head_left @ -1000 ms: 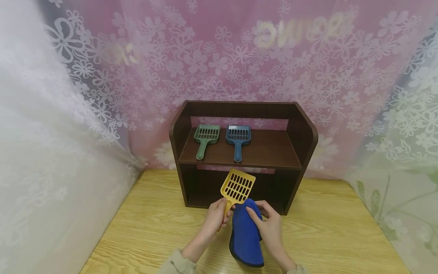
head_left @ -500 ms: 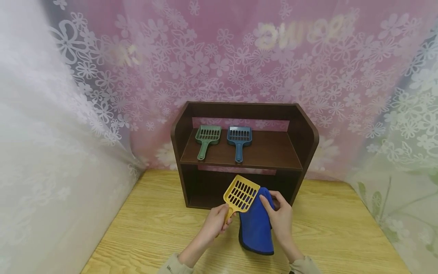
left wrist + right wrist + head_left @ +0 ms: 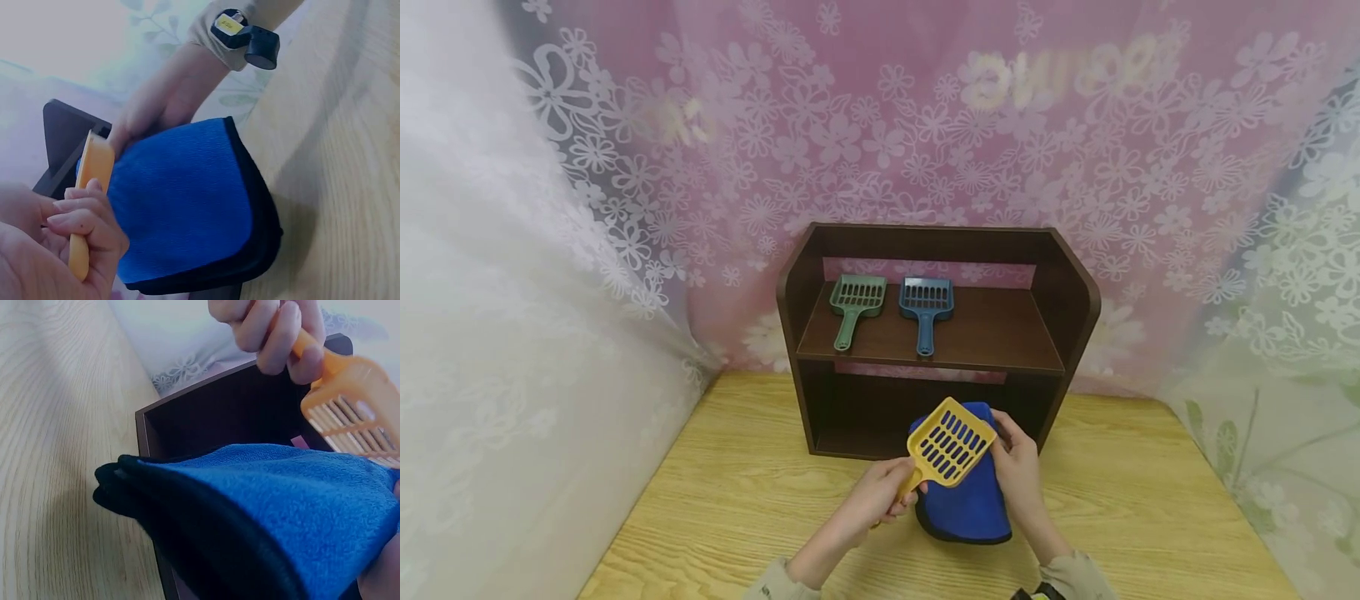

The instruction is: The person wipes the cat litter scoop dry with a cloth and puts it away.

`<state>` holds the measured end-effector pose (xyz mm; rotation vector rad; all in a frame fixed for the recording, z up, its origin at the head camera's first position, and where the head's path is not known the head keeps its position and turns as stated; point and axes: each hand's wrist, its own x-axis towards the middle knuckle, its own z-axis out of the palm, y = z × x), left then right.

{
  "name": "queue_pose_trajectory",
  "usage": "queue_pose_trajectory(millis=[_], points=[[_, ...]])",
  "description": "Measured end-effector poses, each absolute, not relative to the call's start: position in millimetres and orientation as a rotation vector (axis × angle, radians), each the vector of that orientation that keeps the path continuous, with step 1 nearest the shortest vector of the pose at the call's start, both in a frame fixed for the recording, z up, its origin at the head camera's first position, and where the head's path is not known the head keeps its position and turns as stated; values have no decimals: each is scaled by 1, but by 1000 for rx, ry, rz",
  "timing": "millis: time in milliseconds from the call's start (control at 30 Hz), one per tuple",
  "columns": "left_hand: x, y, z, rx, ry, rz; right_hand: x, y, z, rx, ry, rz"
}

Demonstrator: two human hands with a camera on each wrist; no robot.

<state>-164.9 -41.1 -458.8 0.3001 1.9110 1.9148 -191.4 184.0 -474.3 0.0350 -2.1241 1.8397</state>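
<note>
My left hand (image 3: pixel 878 493) grips the handle of a yellow slotted litter scoop (image 3: pixel 934 477), its head tilted up and to the right. Behind the scoop hangs a folded blue cloth (image 3: pixel 967 510) with black edging, its blue showing through the slots. My right hand (image 3: pixel 1019 471) holds the cloth near its upper right side, at the scoop's right edge. In the left wrist view, the fingers curl round the scoop handle (image 3: pixel 79 256) while the cloth (image 3: pixel 187 194) droops beside it. The right wrist view shows the scoop head (image 3: pixel 356 381) close over the cloth (image 3: pixel 300 487).
A dark brown two-tier shelf (image 3: pixel 1000 337) stands behind my hands. On its upper board lie a green litter scoop (image 3: pixel 848 315) and a blue one (image 3: pixel 926 318), side by side. Beneath is a wooden table (image 3: pixel 715 500); floral curtains (image 3: pixel 880 125) enclose the back and sides.
The yellow scoop has moved right and slightly down, tilting further right, and now overlaps the cloth. My right hand has shifted right with the cloth, which has spread behind the scoop head.
</note>
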Motion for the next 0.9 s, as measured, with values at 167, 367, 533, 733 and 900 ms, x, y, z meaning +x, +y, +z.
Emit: queue_pose_trajectory(millis=[167,367,533,733,900], points=[[-165,-43,-454,343,1885,1864,-195,185,-476,104,-2158,1867],[-166,-47,-445,353,1904,1828,-198,187,-482,150,-2245,1704],[-168,-47,-439,335,1900,1865,-199,194,-485,137,-2235,1574],[-171,-50,-433,368,1974,1856,-186,203,-470,152,-2197,1556],[-172,-51,-425,367,1976,1862,-169,208,-451,122,-2225,1517]])
